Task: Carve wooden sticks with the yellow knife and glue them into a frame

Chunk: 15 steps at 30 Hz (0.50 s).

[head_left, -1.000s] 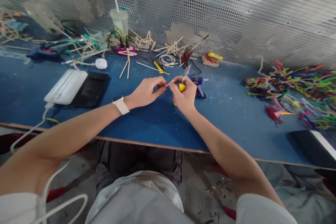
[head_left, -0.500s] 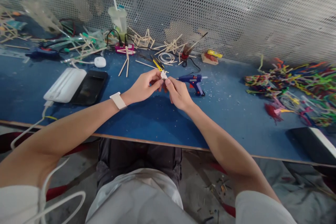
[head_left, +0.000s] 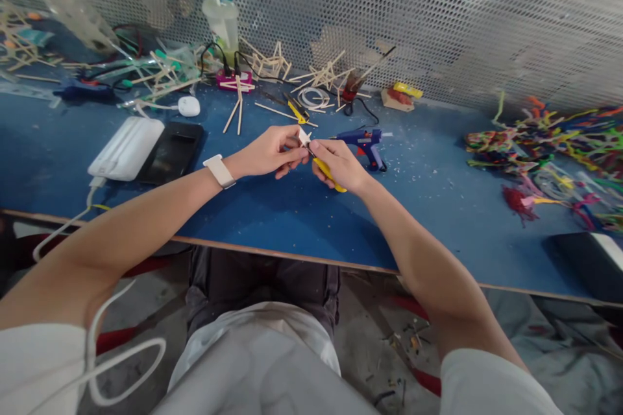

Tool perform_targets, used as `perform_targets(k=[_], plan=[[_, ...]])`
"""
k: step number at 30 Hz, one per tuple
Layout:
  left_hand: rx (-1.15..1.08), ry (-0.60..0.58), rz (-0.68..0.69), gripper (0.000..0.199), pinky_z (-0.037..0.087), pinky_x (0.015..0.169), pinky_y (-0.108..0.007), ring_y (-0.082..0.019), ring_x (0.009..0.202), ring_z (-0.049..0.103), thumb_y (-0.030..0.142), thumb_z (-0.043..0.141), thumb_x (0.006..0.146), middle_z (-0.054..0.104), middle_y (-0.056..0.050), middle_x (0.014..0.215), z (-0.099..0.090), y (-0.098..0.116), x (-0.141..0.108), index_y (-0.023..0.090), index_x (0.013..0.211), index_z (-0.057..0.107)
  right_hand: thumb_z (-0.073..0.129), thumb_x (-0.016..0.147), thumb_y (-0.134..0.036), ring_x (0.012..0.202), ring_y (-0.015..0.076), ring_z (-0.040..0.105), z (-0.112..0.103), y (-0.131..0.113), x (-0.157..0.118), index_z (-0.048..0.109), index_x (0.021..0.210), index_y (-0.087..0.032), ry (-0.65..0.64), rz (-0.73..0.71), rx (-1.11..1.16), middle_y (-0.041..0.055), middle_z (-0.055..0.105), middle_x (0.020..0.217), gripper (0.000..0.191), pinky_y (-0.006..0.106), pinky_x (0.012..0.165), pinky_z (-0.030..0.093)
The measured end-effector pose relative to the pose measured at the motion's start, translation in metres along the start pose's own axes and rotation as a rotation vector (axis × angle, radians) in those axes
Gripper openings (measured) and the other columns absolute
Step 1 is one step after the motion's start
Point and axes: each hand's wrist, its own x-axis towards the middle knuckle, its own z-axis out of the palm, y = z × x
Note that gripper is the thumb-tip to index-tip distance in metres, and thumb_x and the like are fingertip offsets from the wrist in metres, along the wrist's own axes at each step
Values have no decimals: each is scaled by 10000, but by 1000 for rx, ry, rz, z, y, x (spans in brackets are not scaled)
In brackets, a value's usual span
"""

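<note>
Handle (head_left: 323,169), slim, yellow, clamped in right hand (head_left: 341,163); left hand (head_left: 273,150), fingers curled, hold unclear.

Yellow cutter (head_left: 329,174), seemingly, in right hand (head_left: 343,161)

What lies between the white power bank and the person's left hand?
In the head view, a flat black device lies next to the white power bank, then blue tabletop up to the left hand.
</note>
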Motion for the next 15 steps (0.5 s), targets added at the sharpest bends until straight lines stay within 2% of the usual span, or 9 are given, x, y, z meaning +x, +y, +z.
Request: perform_targets(k=[10,15], plan=[[-25,41,16,553,550,425,-189,-103,447,686,694,827,1032,710,-3,715,2,3,0,168,990,662,702,1008,-874,332,92,391,0,4,0,701,933,-205,18,35,57,-80,496,487,672,214,324,368],[-39,66,53,530,534,438,-181,-102,438,683,662,822,1049,702,2,671,4,4,0,161,962,674,691,1022,-866,333,92,383,1,3,0,644,913,-228,12,24,74,-90,483,487,649,213,324,369]])
